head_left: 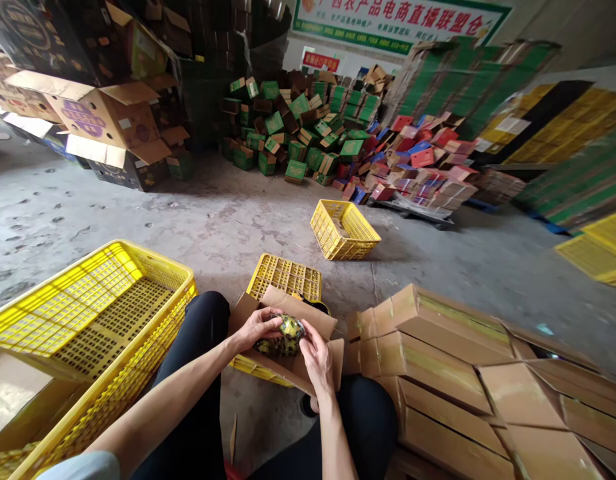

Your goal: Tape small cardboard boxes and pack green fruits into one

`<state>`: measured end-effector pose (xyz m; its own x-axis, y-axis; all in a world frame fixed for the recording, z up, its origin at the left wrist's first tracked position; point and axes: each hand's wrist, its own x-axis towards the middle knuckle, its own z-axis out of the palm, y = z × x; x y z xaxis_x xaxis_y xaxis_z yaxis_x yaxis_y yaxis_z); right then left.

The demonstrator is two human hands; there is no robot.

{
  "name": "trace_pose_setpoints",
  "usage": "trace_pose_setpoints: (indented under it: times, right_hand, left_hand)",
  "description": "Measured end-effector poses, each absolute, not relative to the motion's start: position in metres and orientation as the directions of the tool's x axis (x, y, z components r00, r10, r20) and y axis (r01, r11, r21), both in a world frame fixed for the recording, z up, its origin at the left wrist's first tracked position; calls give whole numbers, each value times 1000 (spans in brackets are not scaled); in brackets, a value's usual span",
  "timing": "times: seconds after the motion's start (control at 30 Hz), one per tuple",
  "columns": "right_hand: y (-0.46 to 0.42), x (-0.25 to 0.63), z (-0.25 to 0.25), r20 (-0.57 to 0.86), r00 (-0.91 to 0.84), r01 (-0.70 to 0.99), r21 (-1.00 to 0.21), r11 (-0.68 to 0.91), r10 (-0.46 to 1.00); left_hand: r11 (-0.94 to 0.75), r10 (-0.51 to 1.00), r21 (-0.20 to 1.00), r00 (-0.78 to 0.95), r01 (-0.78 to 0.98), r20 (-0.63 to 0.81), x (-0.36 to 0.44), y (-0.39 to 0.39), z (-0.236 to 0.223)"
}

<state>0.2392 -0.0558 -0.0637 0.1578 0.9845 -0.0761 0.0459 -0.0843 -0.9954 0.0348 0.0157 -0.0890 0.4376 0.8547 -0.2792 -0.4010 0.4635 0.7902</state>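
Observation:
My left hand [261, 329] and my right hand [315, 352] hold a shiny, plastic-wrapped yellow-and-black package [291, 327] between them, fingers curled at its two ends. What the wrapping contains is not clear. Right below is an open cardboard box [299, 300] with its flaps spread. More yellow-and-black pieces [275, 347] show inside it, partly hidden by my hands. The box rests between my knees on a yellow plastic crate [285, 275], which appears upturned. A dark item with a yellow edge [315, 305] lies behind the far flap.
A large yellow crate [192, 293] stands at my left, with cardboard at its near end. Stacked cardboard boxes [438, 367] sit close on my right. Another yellow crate [345, 233] is on the floor ahead. Green boxes [295, 170] and red boxes [423, 157] lie heaped farther back.

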Motion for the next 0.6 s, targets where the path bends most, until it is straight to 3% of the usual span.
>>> trace_pose_setpoints:
  times: [0.17, 0.33, 0.47, 0.6]
  right_hand:
    - [-58, 236, -66, -129, 76, -37, -991, -127, 989]
    - [-60, 233, -64, -255, 110, -211, -950, -228, 961]
    - [-59, 236, -64, -250, 131, -186, -957, -224, 959]
    - [-57, 239, -67, -135, 185, -58, -990, -126, 973]
  left_hand:
    - [456, 851, 792, 461, -407, -253, 34, 15, -90]
    - [438, 821, 809, 541, -391, -183, 35, 14, -92]
    - [407, 823, 804, 556, -433, -117, 36, 12, -90]
    - [508, 767, 745, 621, -433, -162, 37, 10, -93]
